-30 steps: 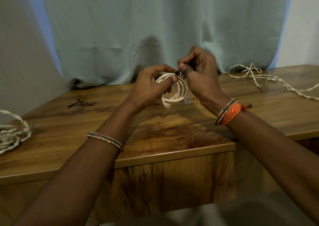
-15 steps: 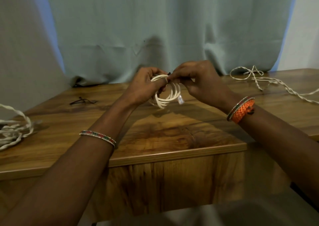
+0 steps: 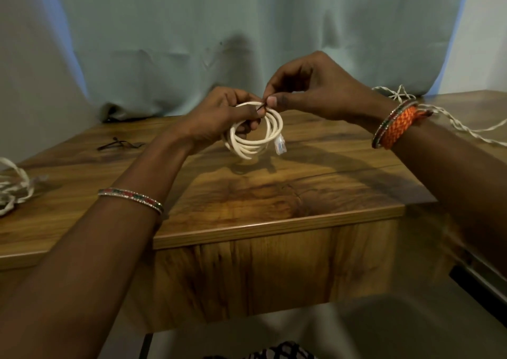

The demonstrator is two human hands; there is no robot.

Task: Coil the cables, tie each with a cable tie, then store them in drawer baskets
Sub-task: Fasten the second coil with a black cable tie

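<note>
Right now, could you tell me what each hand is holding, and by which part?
The left hand grips the coiled white cable at the top of its loop; the right hand pinches the thin dark tie there.

Illumination is dim and warm. A glare patch lies on the wooden table (image 3: pixel 247 194) centre. Soft shadows from the forearms fall across the tabletop. The curtain (image 3: pixel 247 29) shows a bluish fringe at both sides. Frame edges bow and blur slightly.
</note>
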